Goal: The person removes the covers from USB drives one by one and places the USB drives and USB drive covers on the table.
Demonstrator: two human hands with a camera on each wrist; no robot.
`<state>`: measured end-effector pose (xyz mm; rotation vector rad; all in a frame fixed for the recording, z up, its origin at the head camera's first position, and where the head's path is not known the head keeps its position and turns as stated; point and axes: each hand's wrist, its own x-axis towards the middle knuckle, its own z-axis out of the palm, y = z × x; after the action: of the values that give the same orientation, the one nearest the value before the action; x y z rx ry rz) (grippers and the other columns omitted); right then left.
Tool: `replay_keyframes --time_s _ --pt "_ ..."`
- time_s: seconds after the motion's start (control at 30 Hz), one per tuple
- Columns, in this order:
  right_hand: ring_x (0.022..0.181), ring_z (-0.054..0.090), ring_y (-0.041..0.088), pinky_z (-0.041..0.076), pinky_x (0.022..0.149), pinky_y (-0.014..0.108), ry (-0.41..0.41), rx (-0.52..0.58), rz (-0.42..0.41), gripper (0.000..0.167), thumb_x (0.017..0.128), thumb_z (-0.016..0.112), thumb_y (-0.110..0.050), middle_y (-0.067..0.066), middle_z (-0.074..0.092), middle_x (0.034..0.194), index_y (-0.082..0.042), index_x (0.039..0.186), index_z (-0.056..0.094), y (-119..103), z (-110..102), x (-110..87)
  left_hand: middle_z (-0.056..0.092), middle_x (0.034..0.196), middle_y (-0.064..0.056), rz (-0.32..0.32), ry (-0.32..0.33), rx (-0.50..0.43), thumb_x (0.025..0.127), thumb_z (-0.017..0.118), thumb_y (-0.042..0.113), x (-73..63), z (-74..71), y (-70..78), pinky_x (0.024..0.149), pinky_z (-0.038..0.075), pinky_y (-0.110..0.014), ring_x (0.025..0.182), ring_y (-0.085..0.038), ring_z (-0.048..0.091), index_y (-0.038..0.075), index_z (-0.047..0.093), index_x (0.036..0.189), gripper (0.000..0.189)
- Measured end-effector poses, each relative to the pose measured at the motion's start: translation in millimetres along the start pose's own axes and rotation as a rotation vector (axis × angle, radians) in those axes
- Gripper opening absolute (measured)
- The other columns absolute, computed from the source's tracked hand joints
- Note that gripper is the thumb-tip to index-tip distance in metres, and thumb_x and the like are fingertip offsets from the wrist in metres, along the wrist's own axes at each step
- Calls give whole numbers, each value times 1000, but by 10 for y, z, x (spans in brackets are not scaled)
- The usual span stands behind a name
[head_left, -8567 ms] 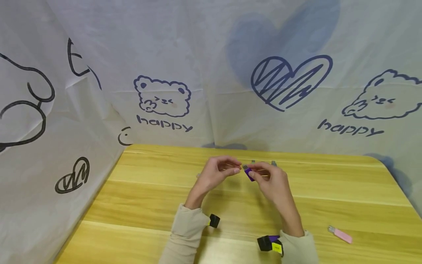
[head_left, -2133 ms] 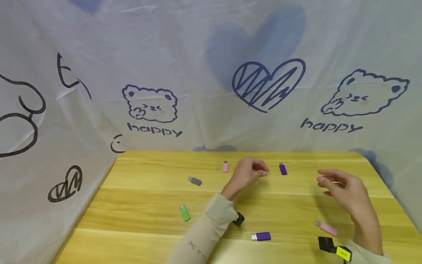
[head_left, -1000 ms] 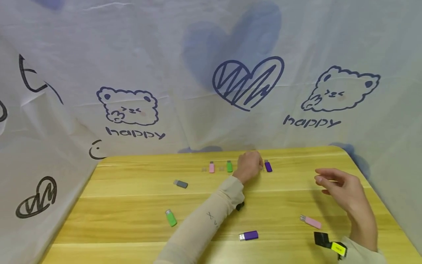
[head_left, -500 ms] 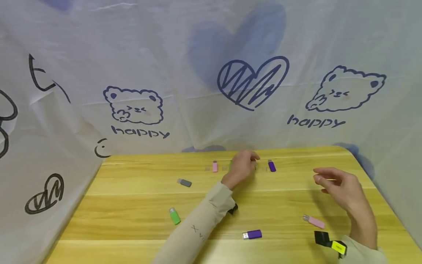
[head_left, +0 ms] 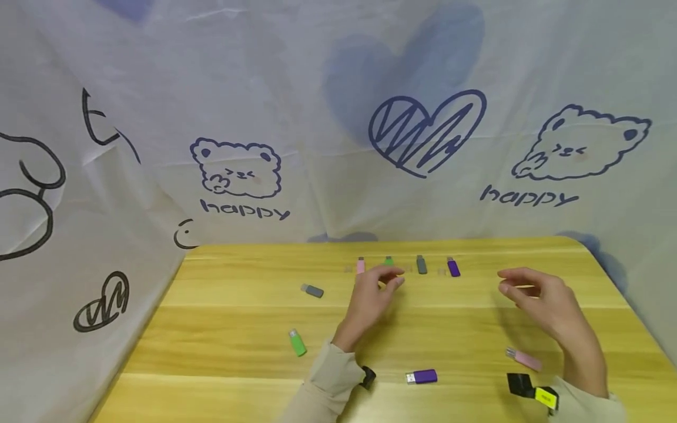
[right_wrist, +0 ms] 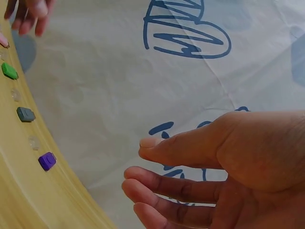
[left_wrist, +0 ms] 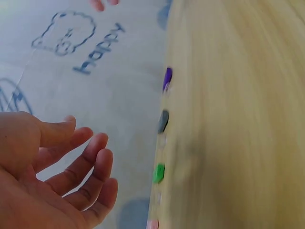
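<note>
Pink USB stick [head_left: 361, 266], green USB stick [head_left: 389, 262]: probably light, stiff, smooth; calling for pinch across long edges. Both lying near head-view center, partly behind left hand [head_left: 370, 298], metal plugs pointing toward backdrop [head_left: 328, 194], bright bodies showing. Left hand hovering, relaxed, holding nothing; right hand [head_left: 550, 302] likewise.

Behind the desk [head_left: 222, 364], which fills 6 o'clock in the head view, a pale cloth [head_left: 312, 88] shows a left bear [head_left: 238, 167] at 10, a blue heart [head_left: 409, 73] at 1, a hatched heart [head_left: 425, 138] at 2, a right bear [head_left: 582, 147] toward 3 and a black heart [head_left: 100, 305] at 8.
</note>
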<state>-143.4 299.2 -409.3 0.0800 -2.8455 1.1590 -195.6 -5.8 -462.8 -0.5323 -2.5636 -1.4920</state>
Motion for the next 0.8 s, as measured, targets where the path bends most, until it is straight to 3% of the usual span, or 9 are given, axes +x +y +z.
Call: replay_keyframes --time_s 0.23,0.57,0.8 --pt "100 68 44 51 69 18 23 -30 -56 33 101 68 -20 23 71 115 4 124 69 -23 44 3 75 110 -7 -39 44 -70 101 68 13 -178 -180 -105 71 53 -24 91 -17 67 5 76 114 18" --pt "102 69 44 54 71 24 -11 -36 -70 32 101 68 -20 22 71 116 2 125 69 -45 124 19 75 108 -8 -55 26 -110 101 67 11 -223 -177 -152 73 55 -24 94 -18 68 6 77 115 18" --pt "96 70 41 60 75 42 -57 -54 -134 25 98 70 -10 19 72 108 2 121 70 -125 325 74 76 104 -12 -30 8 -130 101 64 4 -188 -223 -161 74 56 -25 92 -25 71 1 75 114 17"
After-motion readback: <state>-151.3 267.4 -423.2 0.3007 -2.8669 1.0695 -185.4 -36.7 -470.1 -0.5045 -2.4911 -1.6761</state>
